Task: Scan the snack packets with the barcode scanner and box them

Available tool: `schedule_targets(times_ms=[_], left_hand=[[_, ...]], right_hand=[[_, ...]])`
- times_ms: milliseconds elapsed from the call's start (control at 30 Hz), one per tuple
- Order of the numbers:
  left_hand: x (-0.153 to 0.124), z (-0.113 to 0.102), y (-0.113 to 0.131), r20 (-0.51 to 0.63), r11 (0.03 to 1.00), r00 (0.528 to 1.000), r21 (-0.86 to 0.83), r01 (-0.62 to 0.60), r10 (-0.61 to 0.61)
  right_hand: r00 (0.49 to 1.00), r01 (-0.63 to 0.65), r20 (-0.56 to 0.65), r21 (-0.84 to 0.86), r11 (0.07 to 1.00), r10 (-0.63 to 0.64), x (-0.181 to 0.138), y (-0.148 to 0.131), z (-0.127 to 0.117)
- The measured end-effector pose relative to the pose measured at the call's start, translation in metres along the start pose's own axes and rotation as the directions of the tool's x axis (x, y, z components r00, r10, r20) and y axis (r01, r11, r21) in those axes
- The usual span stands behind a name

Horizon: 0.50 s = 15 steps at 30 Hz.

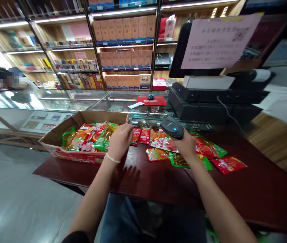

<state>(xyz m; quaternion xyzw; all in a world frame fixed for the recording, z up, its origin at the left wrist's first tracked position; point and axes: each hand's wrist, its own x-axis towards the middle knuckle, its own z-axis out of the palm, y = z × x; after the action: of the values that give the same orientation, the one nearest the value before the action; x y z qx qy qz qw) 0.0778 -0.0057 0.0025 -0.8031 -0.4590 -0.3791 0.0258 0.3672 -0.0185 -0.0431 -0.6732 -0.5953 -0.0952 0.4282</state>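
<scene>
Looking down from the head camera, I had the right hand (187, 145) closed around a dark handheld scanner (172, 127), its handle hidden in the grip and a blue light glowing on top. Beneath and around it, shiny food packets lay loosely spread on a dark red-brown surface (156, 185): a row of small red packets (145, 136) to the left, an orange-and-red packet (156, 154) and a green-edged packet (179, 160) nearer to me, and a single red packet (229, 165) at the far right of the group. The left hand (120, 140), with a pale bracelet (113, 158) at the wrist, was beside the right end of an open cardboard box (103, 116); its fingers were bent away from me and partly hidden, so I could not tell whether they held anything. The box sat at the left of the surface, heaped with more red and green packets (80, 139). Past the surface stood a glass counter carrying a red mat (161, 100) with a mouse (150, 97) on it. To the right, a pink handwritten notice (216, 42) covered much of a screen above black till equipment (222, 96). Lit shelves of cartons (127, 29) filled the background, and another person (24, 89) was at the far left.
</scene>
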Motion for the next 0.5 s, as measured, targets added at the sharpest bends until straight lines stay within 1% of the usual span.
schedule_targets(times_ms=[100, 200, 333, 400, 500], left_hand=[[0.013, 0.043, 0.028, 0.074, 0.984, 0.984, -0.094, -0.154, 0.162], [0.024, 0.094, 0.050, 0.176, 0.957, 0.950, -0.185, -0.225, 0.258], [0.030, 0.159, 0.066, 0.291, 0.907, 0.874, -0.290, -0.306, 0.388], [0.028, 0.183, 0.069, 0.347, 0.896, 0.836, -0.292, -0.334, 0.425], [0.019, 0.206, 0.068, 0.417, 0.903, 0.803, -0.257, -0.346, 0.426]], right_hand=[[0.999, -0.050, -0.023, -0.044, 0.998, 0.049, 0.002, 0.025, -0.008], [0.996, -0.088, -0.026, -0.070, 0.994, 0.086, 0.003, 0.050, -0.017], [0.990, -0.138, -0.022, -0.127, 0.982, 0.137, -0.002, 0.077, -0.023], [0.986, -0.168, -0.026, -0.132, 0.977, 0.166, -0.005, 0.087, -0.024], [0.977, -0.213, -0.017, -0.138, 0.967, 0.212, -0.009, 0.095, -0.024]])
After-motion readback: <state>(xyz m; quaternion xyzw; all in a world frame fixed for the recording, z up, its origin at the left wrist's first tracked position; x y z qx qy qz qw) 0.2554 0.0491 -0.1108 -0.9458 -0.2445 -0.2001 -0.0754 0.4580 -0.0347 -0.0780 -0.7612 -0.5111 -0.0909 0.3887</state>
